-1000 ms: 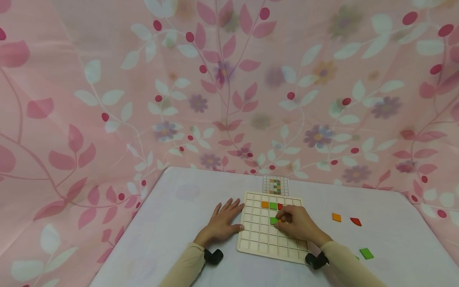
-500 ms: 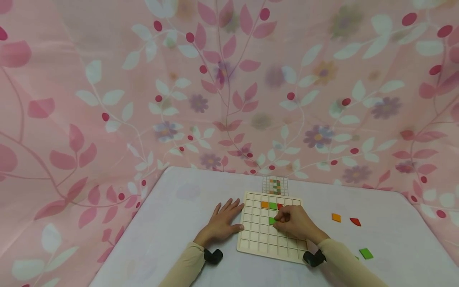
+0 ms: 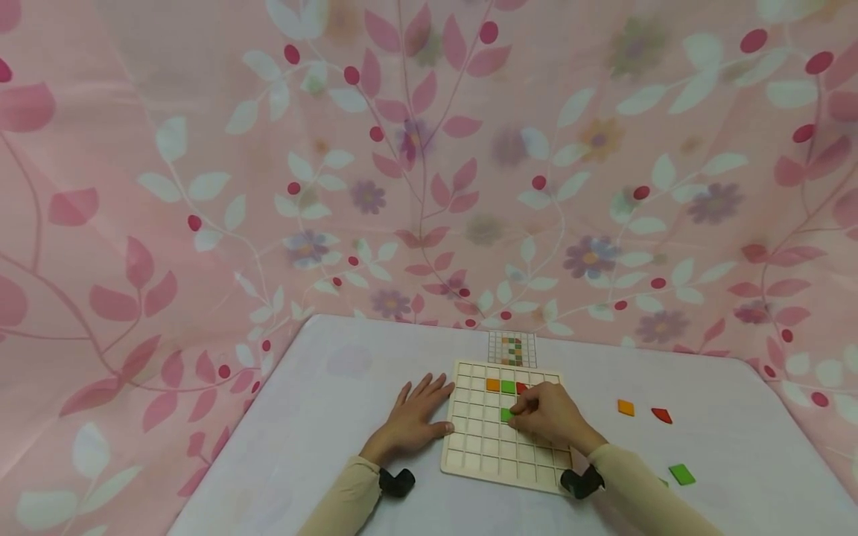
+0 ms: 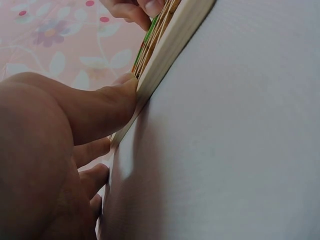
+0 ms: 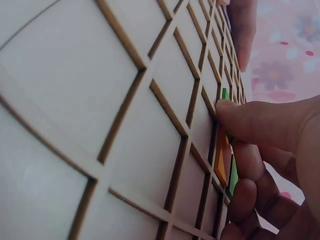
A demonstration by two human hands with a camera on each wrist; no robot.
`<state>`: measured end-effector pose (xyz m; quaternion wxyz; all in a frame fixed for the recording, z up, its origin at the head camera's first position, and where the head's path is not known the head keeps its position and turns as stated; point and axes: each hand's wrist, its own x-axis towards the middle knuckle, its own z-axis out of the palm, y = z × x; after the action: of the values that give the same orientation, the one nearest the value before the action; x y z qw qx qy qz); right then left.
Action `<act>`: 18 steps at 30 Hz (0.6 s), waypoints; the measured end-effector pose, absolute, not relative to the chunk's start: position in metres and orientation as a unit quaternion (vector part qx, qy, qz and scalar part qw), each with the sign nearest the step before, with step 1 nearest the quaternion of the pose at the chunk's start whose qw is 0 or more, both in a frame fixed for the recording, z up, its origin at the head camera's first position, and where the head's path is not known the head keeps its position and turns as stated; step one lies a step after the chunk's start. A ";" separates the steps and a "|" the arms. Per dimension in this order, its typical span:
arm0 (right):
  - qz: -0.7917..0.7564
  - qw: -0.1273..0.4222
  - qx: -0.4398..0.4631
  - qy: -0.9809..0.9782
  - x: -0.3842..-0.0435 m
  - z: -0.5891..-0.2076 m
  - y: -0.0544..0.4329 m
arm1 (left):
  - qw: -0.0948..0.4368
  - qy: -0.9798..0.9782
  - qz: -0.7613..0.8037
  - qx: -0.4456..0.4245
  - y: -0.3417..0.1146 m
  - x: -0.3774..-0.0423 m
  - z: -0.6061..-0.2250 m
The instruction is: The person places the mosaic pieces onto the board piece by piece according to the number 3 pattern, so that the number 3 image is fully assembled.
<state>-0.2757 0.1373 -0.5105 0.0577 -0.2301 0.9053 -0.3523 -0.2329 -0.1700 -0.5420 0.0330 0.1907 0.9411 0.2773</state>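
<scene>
A light wooden grid board [image 3: 479, 447] lies on the white table. Its upper part carries an orange square tile [image 3: 493, 385], a green square tile [image 3: 508, 387] and a partly covered red tile [image 3: 521, 388]. My right hand [image 3: 553, 417] is over the board, thumb and fingers pinching another green tile [image 3: 506, 415] at its right side. Below that hand, the right wrist view shows an orange tile [image 5: 221, 160] in a cell, with green [image 5: 233, 176] beside it. My left hand [image 3: 412, 418] lies with spread fingers, its thumb and a fingertip against the board's left edge.
Behind the board lies a printed card [image 3: 512, 349] with a coloured grid pattern. On the table to the right are a loose orange tile [image 3: 625, 407], a red quarter-round tile [image 3: 661, 415] and a green tile [image 3: 682, 474]. A flowered pink cloth [image 3: 429, 186] hangs behind.
My right hand has shifted slightly left with the green tile at its fingertips. My left hand stays at the board's edge. The head view has tilted a little.
</scene>
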 end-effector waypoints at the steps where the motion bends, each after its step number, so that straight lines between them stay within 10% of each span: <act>1: -0.356 0.058 -0.226 0.905 -0.276 -0.510 0.137 | 0.032 0.941 0.277 0.191 -0.170 -0.233 -0.542; 18: -0.411 0.077 -0.223 0.881 -0.275 -0.517 0.142 | 0.033 0.941 0.280 0.189 -0.169 -0.231 -0.539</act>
<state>-0.2745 0.1422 -0.5166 0.0769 -0.2228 0.8807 -0.4109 -0.2306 -0.1691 -0.5386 0.0325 0.1885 0.9407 0.2802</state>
